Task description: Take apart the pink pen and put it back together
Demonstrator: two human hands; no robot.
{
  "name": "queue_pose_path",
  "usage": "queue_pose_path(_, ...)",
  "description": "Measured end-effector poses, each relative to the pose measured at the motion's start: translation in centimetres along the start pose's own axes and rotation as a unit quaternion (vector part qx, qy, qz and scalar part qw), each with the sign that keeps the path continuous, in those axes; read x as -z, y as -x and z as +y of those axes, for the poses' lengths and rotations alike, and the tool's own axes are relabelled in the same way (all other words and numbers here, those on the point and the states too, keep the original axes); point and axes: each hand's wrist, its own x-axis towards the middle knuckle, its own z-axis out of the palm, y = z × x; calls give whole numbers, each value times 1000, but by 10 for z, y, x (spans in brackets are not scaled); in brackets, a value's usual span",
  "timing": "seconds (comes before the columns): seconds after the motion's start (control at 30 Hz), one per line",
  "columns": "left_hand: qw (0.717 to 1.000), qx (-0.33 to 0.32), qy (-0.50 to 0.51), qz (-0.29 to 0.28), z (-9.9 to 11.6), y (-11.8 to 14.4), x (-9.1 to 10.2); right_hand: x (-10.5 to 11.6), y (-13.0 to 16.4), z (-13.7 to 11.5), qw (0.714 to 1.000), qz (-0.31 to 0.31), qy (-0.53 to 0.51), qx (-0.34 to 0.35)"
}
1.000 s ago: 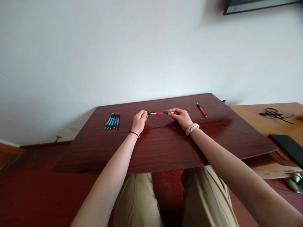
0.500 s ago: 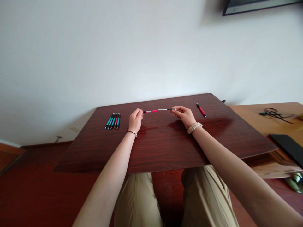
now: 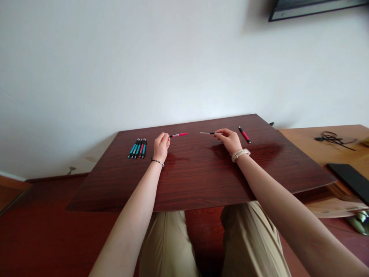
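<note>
My left hand [image 3: 162, 146] is closed around the black end of a pink pen barrel [image 3: 180, 134], whose other end points right. Across a gap, my right hand [image 3: 229, 141] pinches the black front part of a pen [image 3: 212, 133], with a thin white refill [image 3: 204, 133] sticking out of it to the left. Both pieces are held above the dark wooden table [image 3: 198, 177]. To the left of my left hand lies a row of several pens [image 3: 137, 148], mostly teal with one pink. Beyond my right hand lies another pink pen [image 3: 245, 134].
A light wooden desk [image 3: 302, 138] adjoins the table on the right, with a coiled black cable [image 3: 331, 137] and a flat black object [image 3: 350, 179] on it. The wall [image 3: 173, 69] rises behind the table. A dark-framed object [image 3: 314, 10] hangs at upper right.
My hands have moved apart: the left with the pink barrel to the left, the right with the front part and refill to the right. The gap between the pieces is wider.
</note>
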Motion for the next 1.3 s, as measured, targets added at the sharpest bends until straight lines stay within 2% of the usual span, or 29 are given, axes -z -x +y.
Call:
queue_pose_path(0.2, 995, 31, 97, -22, 6, 2, -2, 2, 0, 5, 989, 8, 151, 0)
queue_pose_path(0.47, 958, 107, 246, -98, 20, 7, -4, 0, 4, 0, 962, -41, 270, 21)
queue_pose_path(0.7, 935, 127, 307, -126, 31, 13, 0, 0, 2, 4, 957, -52, 283, 30)
queue_pose_path(1.03, 925, 178, 310, -132, 40, 18, -3, -1, 1, 5, 953, -56, 297, 34)
queue_pose_path(1.3, 911, 163, 342, -165, 36, 17, 0, -1, 1, 8, 951, -63, 300, 47)
